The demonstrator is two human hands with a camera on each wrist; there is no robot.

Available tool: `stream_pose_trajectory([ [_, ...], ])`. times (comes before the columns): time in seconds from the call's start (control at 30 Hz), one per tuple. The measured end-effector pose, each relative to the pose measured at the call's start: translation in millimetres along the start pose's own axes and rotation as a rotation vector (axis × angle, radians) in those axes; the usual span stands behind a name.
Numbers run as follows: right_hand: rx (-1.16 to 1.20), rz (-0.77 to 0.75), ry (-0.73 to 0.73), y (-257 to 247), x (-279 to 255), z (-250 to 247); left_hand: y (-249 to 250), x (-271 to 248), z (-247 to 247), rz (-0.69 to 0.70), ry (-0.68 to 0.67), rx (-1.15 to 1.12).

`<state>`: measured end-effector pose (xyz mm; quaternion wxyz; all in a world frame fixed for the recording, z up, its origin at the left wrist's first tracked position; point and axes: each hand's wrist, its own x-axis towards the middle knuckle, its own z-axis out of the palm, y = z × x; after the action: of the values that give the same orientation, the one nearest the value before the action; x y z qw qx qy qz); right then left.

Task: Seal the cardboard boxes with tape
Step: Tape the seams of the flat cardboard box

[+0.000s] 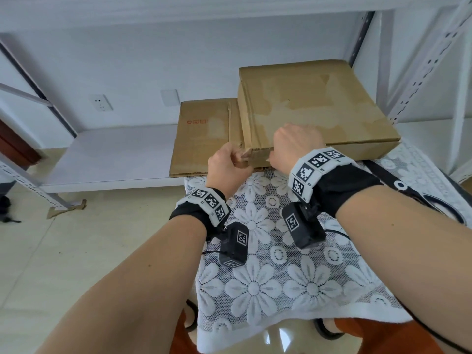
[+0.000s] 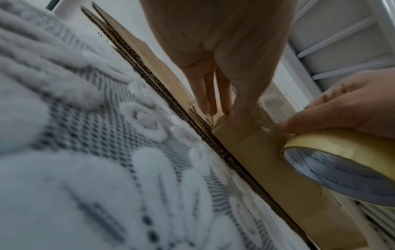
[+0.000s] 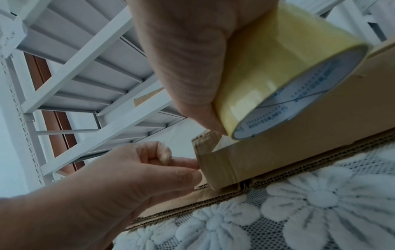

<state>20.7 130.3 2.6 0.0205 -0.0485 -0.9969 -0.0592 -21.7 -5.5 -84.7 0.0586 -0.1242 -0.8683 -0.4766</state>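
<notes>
A flat brown cardboard box (image 1: 319,106) lies on a sheet of flattened cardboard (image 1: 204,139). My left hand (image 1: 236,158) is at the box's near left corner. In the right wrist view its thumb and forefinger (image 3: 197,169) pinch the tape end against that corner, other fingers curled. My right hand (image 1: 296,141) sits on the box's front edge just to the right. It grips a roll of clear yellowish tape (image 3: 267,81), held against the box's front face (image 3: 299,143). A short stretch of tape runs from roll to corner. In the head view the roll is hidden behind the hand.
A white lace flower cloth (image 1: 281,277) covers the table under the box. Black-handled scissors (image 1: 413,195) lie at the right on the cloth. A low white shelf board (image 1: 115,154) extends to the left, and metal rack posts (image 1: 413,85) stand behind the box.
</notes>
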Motion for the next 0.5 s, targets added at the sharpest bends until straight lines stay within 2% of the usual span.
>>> stream_pose_trajectory([
  [0.1,0.018,0.038,-0.009,-3,1,-3,1,-4,-3,-0.042,-0.062,-0.051],
  [0.33,0.003,0.068,-0.004,-8,4,-4,1,5,2,-0.098,0.018,-0.052],
  [0.5,-0.018,0.036,-0.009,-9,5,-5,-5,9,7,-0.108,0.06,-0.042],
])
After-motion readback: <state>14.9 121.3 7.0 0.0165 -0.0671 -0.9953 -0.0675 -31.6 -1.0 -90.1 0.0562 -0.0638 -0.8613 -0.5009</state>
